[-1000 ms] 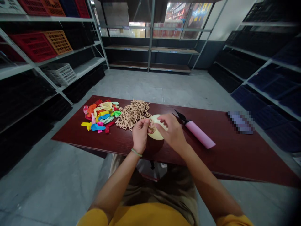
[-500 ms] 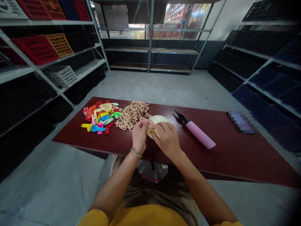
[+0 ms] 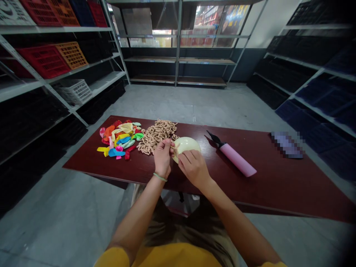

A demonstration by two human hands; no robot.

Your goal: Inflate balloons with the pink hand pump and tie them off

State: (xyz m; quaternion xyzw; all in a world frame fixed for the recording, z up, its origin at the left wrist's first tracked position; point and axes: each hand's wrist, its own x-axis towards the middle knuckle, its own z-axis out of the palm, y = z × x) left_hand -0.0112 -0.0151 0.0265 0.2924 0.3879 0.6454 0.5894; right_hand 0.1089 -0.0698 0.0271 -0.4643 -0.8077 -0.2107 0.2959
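Observation:
A pale yellow inflated balloon (image 3: pixel 189 144) lies over the dark red table (image 3: pixel 267 178), just beyond my fingers. My left hand (image 3: pixel 162 157) is closed in a pinch at the balloon's left side, around its neck, with a bit of tan string by the fingertips. My right hand (image 3: pixel 194 167) has its fingers curled together against the near side of the balloon; what lies between them is hidden. Left of the balloon is a heap of short tan curled pieces (image 3: pixel 157 137). Flat coloured balloons (image 3: pixel 121 139) lie in a pile farther left.
A pink hand pump (image 3: pixel 237 159) with a black nozzle lies right of my hands. A blurred purplish item (image 3: pixel 286 144) is near the table's right end. Shelves with crates (image 3: pixel 44 59) stand left; a metal rack (image 3: pixel 178 59) stands behind the table.
My hands have drawn slightly apart near the balloon's neck. The right hand's fingers have curled in and moved off the balloon's top, so more of the balloon shows.

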